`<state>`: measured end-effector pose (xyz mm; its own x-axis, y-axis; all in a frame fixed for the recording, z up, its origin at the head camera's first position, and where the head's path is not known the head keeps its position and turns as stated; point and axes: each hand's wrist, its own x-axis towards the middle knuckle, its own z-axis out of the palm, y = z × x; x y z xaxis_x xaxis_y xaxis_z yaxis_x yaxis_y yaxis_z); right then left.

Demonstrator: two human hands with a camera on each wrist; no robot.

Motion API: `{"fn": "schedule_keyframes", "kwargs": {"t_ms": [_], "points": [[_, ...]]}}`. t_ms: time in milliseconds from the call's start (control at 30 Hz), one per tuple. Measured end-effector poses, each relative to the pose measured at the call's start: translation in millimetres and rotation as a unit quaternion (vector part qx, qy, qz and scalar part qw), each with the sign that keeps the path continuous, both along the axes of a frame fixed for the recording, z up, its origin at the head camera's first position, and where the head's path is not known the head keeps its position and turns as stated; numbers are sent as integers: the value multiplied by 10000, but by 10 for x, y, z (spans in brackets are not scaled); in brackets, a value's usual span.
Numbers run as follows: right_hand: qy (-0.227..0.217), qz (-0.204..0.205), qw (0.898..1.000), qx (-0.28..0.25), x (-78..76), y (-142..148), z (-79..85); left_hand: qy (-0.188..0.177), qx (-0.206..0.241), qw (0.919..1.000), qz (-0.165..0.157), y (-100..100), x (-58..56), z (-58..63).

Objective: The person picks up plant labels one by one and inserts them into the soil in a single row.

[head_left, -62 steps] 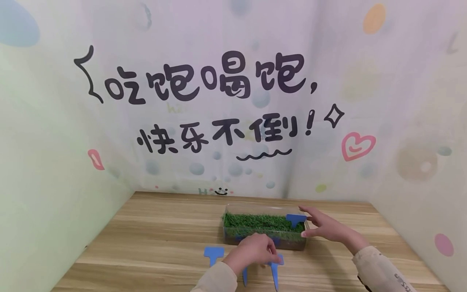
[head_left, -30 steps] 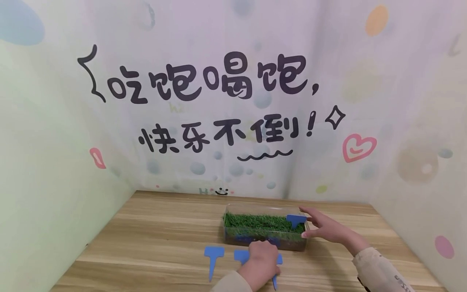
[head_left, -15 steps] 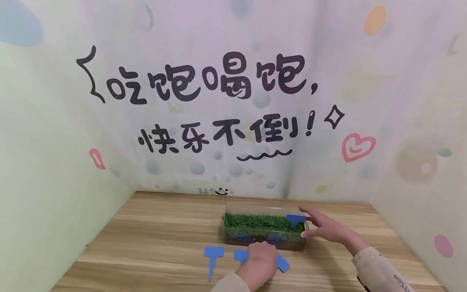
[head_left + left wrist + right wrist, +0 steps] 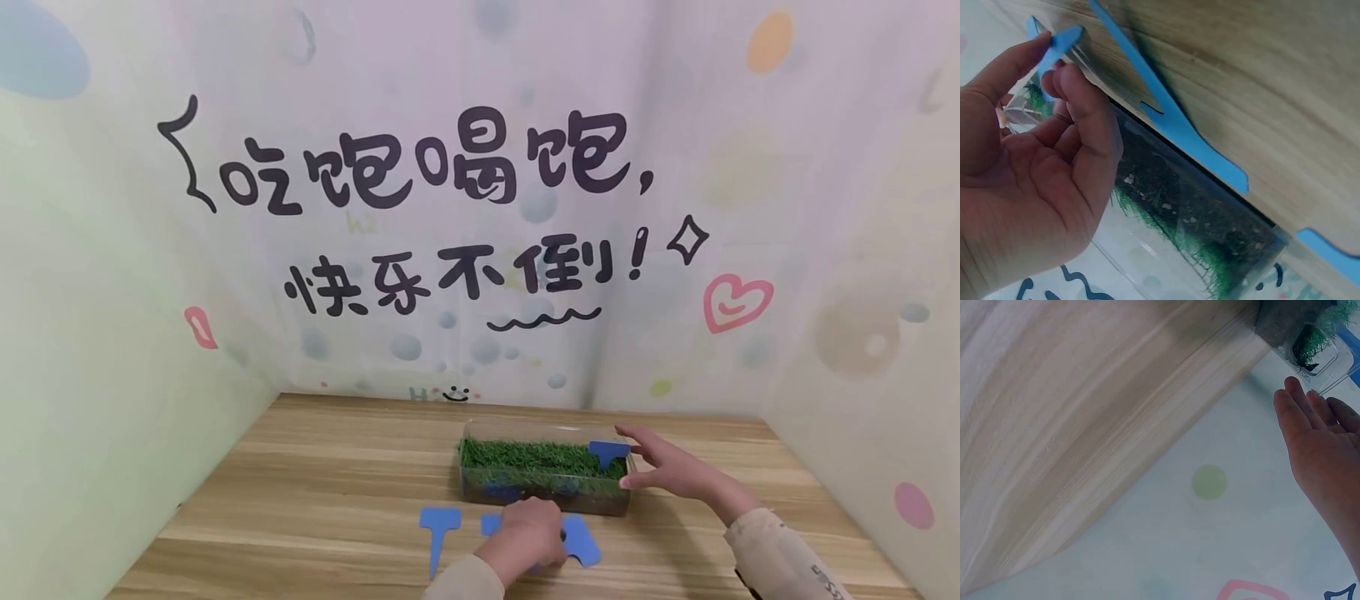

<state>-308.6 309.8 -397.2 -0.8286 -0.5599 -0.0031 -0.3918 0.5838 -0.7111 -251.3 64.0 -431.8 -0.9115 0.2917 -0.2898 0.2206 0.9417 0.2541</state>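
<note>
My left hand pinches a blue T-shaped plant label between thumb and fingertips, just in front of a clear plastic box of dark soil and green grass. In the head view the label's wide head shows to the right of the hand, tilted. Another blue label lies partly under that hand's wrist, and a third label lies flat to the left. One blue label stands in the grass at the box's right end. My right hand rests there, fingers extended against the box.
The wood-grain table carries the box and the loose labels. Behind it rises a printed backdrop with black lettering, and a pale wall closes the left side.
My left hand has pinched the rightmost loose label, whose head has turned from straight to slanted. Hand and label have shifted slightly. My right hand stays at the box end.
</note>
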Motion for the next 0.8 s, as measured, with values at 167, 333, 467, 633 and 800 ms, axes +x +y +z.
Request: {"fn": "schedule_keyframes", "kwargs": {"t_ms": [167, 333, 467, 633, 800], "points": [[-14, 2, 10000, -37, -3, 11, 1, -334, 1294, 9909, -175, -89, 13, -10], [-30, -1, 10000, -48, -12, 22, -12, -485, 1921, 9794, -393, -124, 20, 19], [-34, 3, 10000, -64, -15, 20, -20, -567, 2256, 9702, -677, -129, 21, 33], [-52, 9, 10000, -83, -20, 20, -18, -543, 2700, 9562, -987, -126, -11, 45], [-31, 50, 9999, -101, -21, 23, -21, -633, 3177, 9418, -892, -110, -24, 81]]}}
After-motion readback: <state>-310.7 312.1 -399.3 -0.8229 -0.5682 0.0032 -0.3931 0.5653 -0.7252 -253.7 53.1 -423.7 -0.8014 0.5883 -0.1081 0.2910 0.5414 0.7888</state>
